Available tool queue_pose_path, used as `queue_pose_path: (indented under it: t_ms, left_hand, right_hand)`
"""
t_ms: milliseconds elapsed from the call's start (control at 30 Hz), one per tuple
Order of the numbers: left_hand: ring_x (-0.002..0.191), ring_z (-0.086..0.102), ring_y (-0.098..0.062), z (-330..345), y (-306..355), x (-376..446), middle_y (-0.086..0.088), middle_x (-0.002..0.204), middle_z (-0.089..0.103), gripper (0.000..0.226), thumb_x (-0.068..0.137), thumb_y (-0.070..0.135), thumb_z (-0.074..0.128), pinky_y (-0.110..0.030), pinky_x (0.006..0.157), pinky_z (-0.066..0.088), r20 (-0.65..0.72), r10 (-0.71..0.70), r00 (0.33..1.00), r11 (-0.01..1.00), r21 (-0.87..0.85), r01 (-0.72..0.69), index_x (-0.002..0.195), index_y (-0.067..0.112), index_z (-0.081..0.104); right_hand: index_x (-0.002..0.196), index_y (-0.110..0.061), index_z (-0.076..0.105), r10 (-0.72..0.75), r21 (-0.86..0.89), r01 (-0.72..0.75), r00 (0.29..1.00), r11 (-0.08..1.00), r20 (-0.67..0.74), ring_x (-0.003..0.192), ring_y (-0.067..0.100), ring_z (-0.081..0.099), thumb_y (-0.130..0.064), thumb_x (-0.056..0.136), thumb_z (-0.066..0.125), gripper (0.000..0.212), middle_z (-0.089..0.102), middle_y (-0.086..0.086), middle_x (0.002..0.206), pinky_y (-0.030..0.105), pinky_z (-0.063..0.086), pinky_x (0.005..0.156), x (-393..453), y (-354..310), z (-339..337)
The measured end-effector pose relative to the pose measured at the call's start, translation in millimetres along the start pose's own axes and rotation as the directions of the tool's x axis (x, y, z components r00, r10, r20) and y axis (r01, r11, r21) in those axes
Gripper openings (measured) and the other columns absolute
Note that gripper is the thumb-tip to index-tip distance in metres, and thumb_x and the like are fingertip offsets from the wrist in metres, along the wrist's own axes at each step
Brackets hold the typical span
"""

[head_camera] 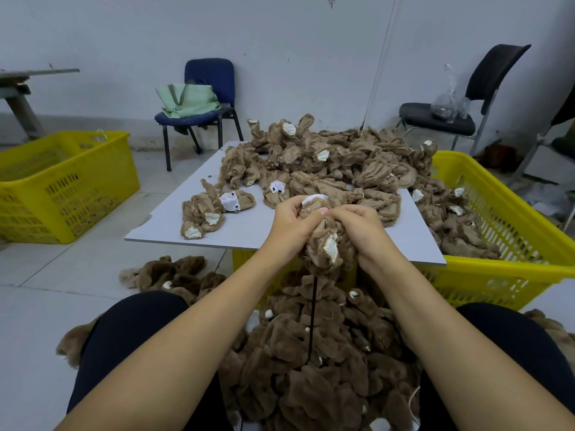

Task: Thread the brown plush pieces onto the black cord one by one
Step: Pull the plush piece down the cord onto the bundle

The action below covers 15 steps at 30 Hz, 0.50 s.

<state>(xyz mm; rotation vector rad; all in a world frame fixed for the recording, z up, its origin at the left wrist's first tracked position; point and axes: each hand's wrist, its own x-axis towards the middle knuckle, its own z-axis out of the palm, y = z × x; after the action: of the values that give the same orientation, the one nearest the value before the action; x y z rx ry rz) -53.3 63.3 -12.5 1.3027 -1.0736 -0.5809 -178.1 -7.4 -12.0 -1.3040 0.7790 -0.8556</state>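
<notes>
Both my hands hold one brown plush piece [326,244] above the near edge of the grey board [249,225]. My left hand [291,223] grips its left side and my right hand [357,227] grips its right side, fingers curled into the fabric. A black cord [312,318] hangs straight down from under this piece. It runs into a big heap of threaded brown plush pieces [311,368] between my knees. The cord's top end is hidden inside the fabric. A pile of loose plush pieces [336,163] covers the far part of the board.
A yellow crate [510,231] on the right holds more plush pieces. Another yellow crate [62,185] stands on the floor to the left. A blue chair [202,116] with a green bag and a black chair [451,113] stand by the wall. More plush [174,276] lies on the floor.
</notes>
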Motion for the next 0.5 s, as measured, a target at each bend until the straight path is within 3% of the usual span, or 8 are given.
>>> queue_pose_path:
  t_ms: [100,167,233,333,400,500]
  left_hand:
    - [0.088,0.068,-0.007,2,-2,3,-0.005,0.1,0.071,0.017,0.099,0.016,0.063,-0.024,0.076,0.053,0.045,-0.028,0.999,0.998,0.06,0.026,0.113,0.006,0.066]
    - [0.101,0.063,-0.004,3,-6,0,0.001,0.111,0.066,0.026,0.104,0.033,0.052,-0.028,0.086,0.049,0.088,-0.004,0.996,0.97,0.242,-0.017,0.123,0.016,0.059]
    - [0.121,0.049,-0.011,-2,-12,-3,0.0,0.127,0.055,0.036,0.108,0.039,0.037,-0.034,0.1,0.042,0.096,0.113,0.989,0.857,0.493,-0.146,0.135,0.02,0.051]
    - [0.127,0.042,-0.022,-18,-12,-3,-0.01,0.137,0.049,0.04,0.102,0.015,0.036,-0.03,0.106,0.035,0.245,0.398,0.884,0.603,0.657,-0.453,0.138,0.007,0.052]
    - [0.125,0.048,-0.024,-26,-7,0,-0.015,0.136,0.054,0.046,0.092,0.004,0.037,-0.027,0.106,0.037,0.348,0.413,0.842,0.594,0.598,-0.538,0.135,0.0,0.054]
    - [0.117,0.055,-0.023,-35,-2,3,-0.016,0.129,0.062,0.049,0.091,0.002,0.035,-0.018,0.096,0.038,0.32,0.385,0.866,0.626,0.599,-0.5,0.134,0.001,0.058]
  right_hand:
    - [0.091,0.013,0.071,0.073,0.01,-0.073,0.997,0.997,-0.012,0.074,0.028,0.073,-0.013,0.084,0.074,0.027,0.075,0.025,0.088,0.032,0.061,0.068,2,-2,-1]
    - [0.085,0.01,0.073,0.115,0.031,-0.114,0.992,0.993,-0.041,0.071,0.025,0.072,-0.011,0.083,0.072,0.021,0.074,0.021,0.081,0.03,0.059,0.064,3,-2,-3]
    - [0.079,-0.001,0.075,0.143,0.021,-0.141,0.987,0.99,-0.072,0.069,0.021,0.073,-0.013,0.083,0.071,0.014,0.075,0.012,0.076,0.026,0.059,0.062,4,-2,-4]
    - [0.092,-0.004,0.079,0.205,-0.012,-0.206,0.977,0.978,-0.061,0.084,0.026,0.076,-0.019,0.083,0.075,0.018,0.079,0.011,0.085,0.037,0.062,0.079,6,-5,-5]
    - [0.099,-0.005,0.079,0.257,0.024,-0.257,0.966,0.966,-0.032,0.092,0.029,0.076,-0.02,0.082,0.077,0.022,0.079,0.013,0.092,0.045,0.06,0.09,4,-8,-5]
    - [0.114,-0.005,0.075,0.329,0.153,-0.339,0.94,0.928,0.088,0.101,0.03,0.074,-0.028,0.085,0.079,0.037,0.077,0.014,0.108,0.046,0.059,0.093,3,-14,-9]
